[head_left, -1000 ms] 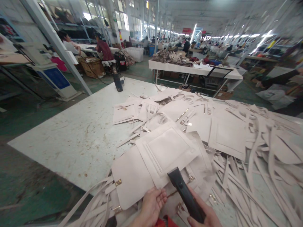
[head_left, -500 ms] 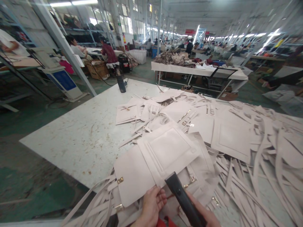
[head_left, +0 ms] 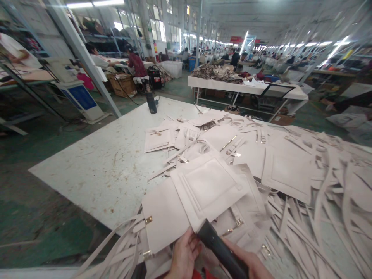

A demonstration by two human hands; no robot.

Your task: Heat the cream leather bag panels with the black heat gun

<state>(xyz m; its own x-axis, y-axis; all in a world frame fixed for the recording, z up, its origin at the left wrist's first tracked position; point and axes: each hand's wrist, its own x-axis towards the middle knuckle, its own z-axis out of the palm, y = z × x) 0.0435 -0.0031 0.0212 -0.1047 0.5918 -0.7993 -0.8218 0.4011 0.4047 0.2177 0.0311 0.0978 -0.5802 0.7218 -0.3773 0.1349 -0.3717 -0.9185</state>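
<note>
My left hand (head_left: 185, 252) is at the near edge of a beige leather-like bag piece (head_left: 165, 217), its fingers curled and pinching that edge. The piece has a raised rectangular frame on its far part and gold-coloured clasps at its left end. In my right hand (head_left: 247, 261) is a black handheld tool (head_left: 219, 246), thick and long, its blunt end close to my left fingertips and the bag edge. Whether the tool touches the edge, I cannot tell. More beige pieces and straps (head_left: 290, 224) lie under and around it.
A pale table (head_left: 87, 170) with brownish marks carries the pile of beige parts. A dark bottle (head_left: 151, 102) stands at its far corner. Another table (head_left: 250, 85) with heaped material is beyond. Several people work farther off; a metal post (head_left: 87, 66) rises at the left.
The black tool's end has come down and left, nearer my left fingers. My left hand has shifted slightly left. The whole view has moved a little.
</note>
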